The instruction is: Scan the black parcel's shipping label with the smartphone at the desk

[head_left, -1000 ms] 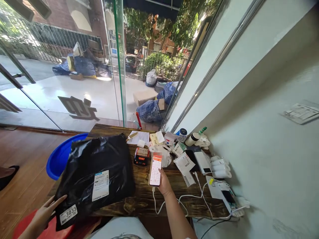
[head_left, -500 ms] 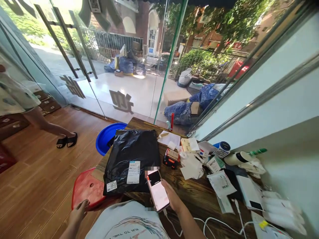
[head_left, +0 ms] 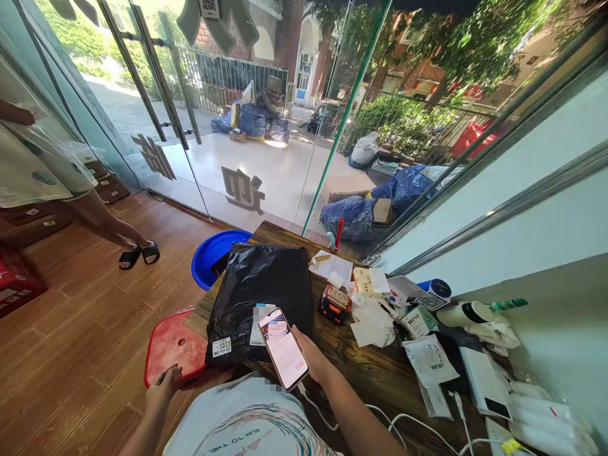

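My right hand (head_left: 316, 362) holds a lit smartphone (head_left: 282, 348) with a white cable at its lower end, tilted over the near edge of a black plastic parcel (head_left: 259, 291). The parcel lies flat on the dark wooden table (head_left: 380, 373) and carries a white shipping label and a "3033" sticker (head_left: 221, 346). My left hand (head_left: 162, 389) rests with fingers apart on the near edge of a red plastic stool (head_left: 173, 345), holding nothing.
A blue basin (head_left: 213, 253) sits on the floor beyond the stool. An orange-black label printer (head_left: 335, 303), papers, small packets and white rolls (head_left: 541, 418) crowd the table's right side. Another person's legs in black sandals (head_left: 137, 253) stand at left. Glass doors lie ahead.
My left hand let go of the parcel's corner and came down onto the red stool. My right hand drew the phone back from mid-table to over the parcel's label. The view swung left.
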Demonstrator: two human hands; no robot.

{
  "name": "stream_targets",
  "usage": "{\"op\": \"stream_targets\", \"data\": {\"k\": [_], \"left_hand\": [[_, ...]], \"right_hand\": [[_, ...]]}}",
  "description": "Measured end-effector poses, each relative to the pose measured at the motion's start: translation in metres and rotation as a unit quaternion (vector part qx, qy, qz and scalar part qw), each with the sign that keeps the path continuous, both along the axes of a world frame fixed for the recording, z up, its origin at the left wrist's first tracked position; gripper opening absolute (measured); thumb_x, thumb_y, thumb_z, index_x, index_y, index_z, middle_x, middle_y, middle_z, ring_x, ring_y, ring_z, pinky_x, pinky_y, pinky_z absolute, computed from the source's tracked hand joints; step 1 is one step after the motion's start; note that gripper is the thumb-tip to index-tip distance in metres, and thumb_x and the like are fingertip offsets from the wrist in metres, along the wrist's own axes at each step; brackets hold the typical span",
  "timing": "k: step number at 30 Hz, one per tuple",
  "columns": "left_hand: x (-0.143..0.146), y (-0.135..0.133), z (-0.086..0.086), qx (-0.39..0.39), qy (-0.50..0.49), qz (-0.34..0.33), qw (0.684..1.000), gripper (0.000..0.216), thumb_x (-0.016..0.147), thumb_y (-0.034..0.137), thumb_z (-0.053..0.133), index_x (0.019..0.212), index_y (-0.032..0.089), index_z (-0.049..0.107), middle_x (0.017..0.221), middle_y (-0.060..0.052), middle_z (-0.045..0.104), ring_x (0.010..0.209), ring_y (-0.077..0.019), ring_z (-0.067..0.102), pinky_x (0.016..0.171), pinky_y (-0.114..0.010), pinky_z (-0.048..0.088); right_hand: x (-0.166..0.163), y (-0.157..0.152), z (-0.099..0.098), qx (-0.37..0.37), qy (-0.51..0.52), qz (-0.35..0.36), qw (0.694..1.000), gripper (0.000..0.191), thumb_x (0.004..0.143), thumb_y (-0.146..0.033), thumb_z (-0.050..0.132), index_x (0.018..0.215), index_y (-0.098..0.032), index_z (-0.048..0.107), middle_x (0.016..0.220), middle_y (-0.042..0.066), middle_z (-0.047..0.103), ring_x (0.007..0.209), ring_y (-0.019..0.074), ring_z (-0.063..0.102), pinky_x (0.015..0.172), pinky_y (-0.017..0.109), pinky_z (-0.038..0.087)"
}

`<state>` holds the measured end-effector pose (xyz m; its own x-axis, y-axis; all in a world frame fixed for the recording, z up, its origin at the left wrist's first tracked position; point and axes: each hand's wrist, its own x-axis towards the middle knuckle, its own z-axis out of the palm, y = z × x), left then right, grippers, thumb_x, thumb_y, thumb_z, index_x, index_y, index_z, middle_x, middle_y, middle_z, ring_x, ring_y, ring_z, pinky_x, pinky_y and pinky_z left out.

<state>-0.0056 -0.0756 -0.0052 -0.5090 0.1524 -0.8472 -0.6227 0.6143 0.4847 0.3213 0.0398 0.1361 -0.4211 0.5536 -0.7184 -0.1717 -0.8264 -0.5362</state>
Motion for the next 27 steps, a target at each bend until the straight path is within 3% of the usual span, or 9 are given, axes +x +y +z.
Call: {"op": "stream_targets", "data": {"k": [3, 7, 12, 15, 17, 20, 22, 24, 27], "left_hand": [[0.004, 0.01, 0.005, 0.013, 0.026, -0.012, 1.0, 0.022, 0.063, 0.022, 0.056, 0.083, 0.013, 0.06, 0.077, -0.007, 0.063, 0.074, -0.0165, 0.062, 0.053, -0.02, 0.042], [0.008, 0.022, 0.012, 0.034, 0.073, -0.044, 0.996, 0.036, 0.053, 0.033, 0.056, 0.084, 0.014, 0.059, 0.079, -0.008, 0.063, 0.082, -0.0206, 0.061, 0.057, -0.023, 0.041], [0.021, 0.043, 0.033, 0.084, 0.121, -0.124, 0.981, 0.056, 0.038, 0.046, 0.058, 0.084, 0.014, 0.061, 0.077, -0.005, 0.063, 0.073, -0.0189, 0.054, 0.06, -0.026, 0.039], [0.039, 0.063, 0.054, 0.132, 0.113, -0.189, 0.967, 0.058, 0.041, 0.05, 0.06, 0.085, 0.013, 0.062, 0.077, -0.005, 0.063, 0.073, -0.0189, 0.052, 0.064, -0.028, 0.04], [0.058, 0.079, 0.075, 0.174, 0.075, -0.269, 0.944, 0.06, 0.047, 0.055, 0.059, 0.089, 0.012, 0.063, 0.083, -0.007, 0.064, 0.079, -0.0206, 0.054, 0.067, -0.029, 0.04], [0.096, 0.106, 0.111, 0.216, -0.021, -0.422, 0.88, 0.067, 0.057, 0.063, 0.051, 0.097, 0.011, 0.064, 0.091, -0.01, 0.066, 0.086, -0.0221, 0.056, 0.07, -0.029, 0.039], [0.122, 0.122, 0.131, 0.235, -0.073, -0.49, 0.836, 0.069, 0.06, 0.068, 0.044, 0.089, 0.01, 0.065, 0.086, -0.011, 0.066, 0.078, -0.0211, 0.056, 0.065, -0.029, 0.036], [0.143, 0.135, 0.145, 0.243, -0.063, -0.512, 0.821, 0.065, 0.059, 0.071, 0.039, 0.069, 0.011, 0.061, 0.074, -0.012, 0.063, 0.068, -0.0203, 0.056, 0.061, -0.029, 0.034], [0.163, 0.147, 0.157, 0.249, -0.04, -0.512, 0.821, 0.059, 0.056, 0.071, 0.039, 0.056, 0.014, 0.053, 0.062, -0.011, 0.059, 0.06, -0.0188, 0.053, 0.059, -0.029, 0.033]], "right_hand": [[0.0, -0.001, -0.001, 0.005, 0.001, 0.002, 1.0, 0.067, 0.078, -0.062, 0.052, 0.115, -0.005, 0.058, 0.1, 0.016, 0.064, 0.083, 0.02, 0.063, 0.083, 0.032, 0.045], [0.001, -0.001, -0.001, -0.009, -0.015, -0.006, 1.0, 0.064, 0.083, -0.059, 0.047, 0.117, -0.006, 0.057, 0.096, 0.015, 0.065, 0.077, 0.0186, 0.063, 0.078, 0.03, 0.047], [0.003, -0.001, -0.003, -0.015, -0.004, -0.01, 1.0, 0.061, 0.085, -0.058, 0.044, 0.116, -0.007, 0.059, 0.097, 0.014, 0.065, 0.077, 0.0177, 0.063, 0.078, 0.029, 0.047], [0.004, -0.001, -0.003, -0.008, 0.01, -0.009, 1.0, 0.065, 0.082, -0.06, 0.048, 0.117, -0.006, 0.057, 0.098, 0.015, 0.065, 0.081, 0.0197, 0.063, 0.077, 0.031, 0.047], [0.002, 0.0, -0.001, 0.003, 0.01, -0.015, 1.0, 0.073, 0.074, -0.065, 0.055, 0.118, -0.007, 0.055, 0.099, 0.015, 0.065, 0.084, 0.0217, 0.063, 0.078, 0.032, 0.047], [0.0, 0.0, 0.005, 0.029, -0.008, -0.032, 0.999, 0.081, 0.065, -0.071, 0.06, 0.116, -0.007, 0.056, 0.103, 0.015, 0.064, 0.09, 0.0241, 0.062, 0.081, 0.034, 0.046], [-0.001, -0.001, 0.009, 0.047, -0.032, -0.053, 0.997, 0.083, 0.062, -0.073, 0.06, 0.113, -0.008, 0.056, 0.104, 0.015, 0.064, 0.094, 0.0247, 0.062, 0.084, 0.035, 0.045], [0.002, -0.001, 0.011, 0.056, -0.056, -0.078, 0.994, 0.085, 0.06, -0.074, 0.061, 0.114, -0.008, 0.055, 0.105, 0.015, 0.063, 0.096, 0.0248, 0.061, 0.086, 0.035, 0.045], [0.009, -0.002, 0.015, 0.067, -0.082, -0.113, 0.988, 0.084, 0.059, -0.073, 0.062, 0.113, -0.01, 0.055, 0.11, 0.014, 0.062, 0.098, 0.0239, 0.06, 0.086, 0.033, 0.044]]}}
